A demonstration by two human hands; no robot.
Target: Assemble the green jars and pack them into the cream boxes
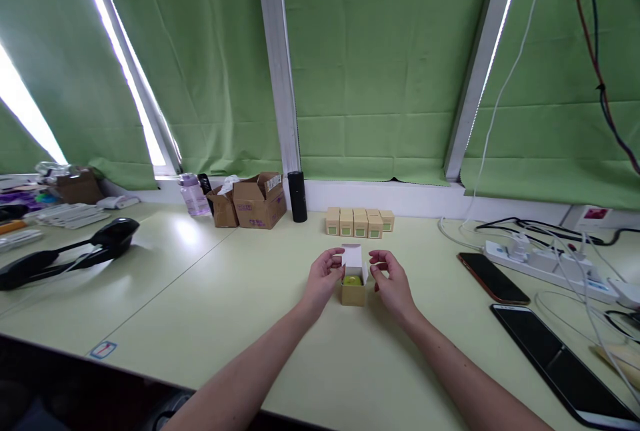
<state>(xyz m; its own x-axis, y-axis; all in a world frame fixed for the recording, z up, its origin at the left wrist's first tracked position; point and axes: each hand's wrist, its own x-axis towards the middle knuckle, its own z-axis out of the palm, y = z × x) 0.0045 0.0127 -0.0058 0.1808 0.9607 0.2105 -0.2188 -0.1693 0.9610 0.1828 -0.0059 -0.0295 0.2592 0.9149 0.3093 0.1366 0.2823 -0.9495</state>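
Observation:
A small cardboard box (pixel 353 296) stands upright on the table in front of me, its white-lined lid flap raised at the back. Inside it sits a yellow-green round item (pixel 352 280), of which only the top shows. My left hand (pixel 325 276) is at the box's left side, thumb and fingers closed on its upper edge; the left flap is hidden behind them. Just right of the box is my right hand (pixel 392 279), with its thumb and curved fingers apart near the white right flap (pixel 365 274), holding nothing.
Several small closed boxes (pixel 360 223) stand in rows behind. A black cylinder (pixel 297 196), larger cartons (pixel 260 201) and a purple bottle (pixel 193 194) line the back left. To the right lie a phone (pixel 493 278), a tablet (pixel 560 358) and a cabled power strip (pixel 545 271).

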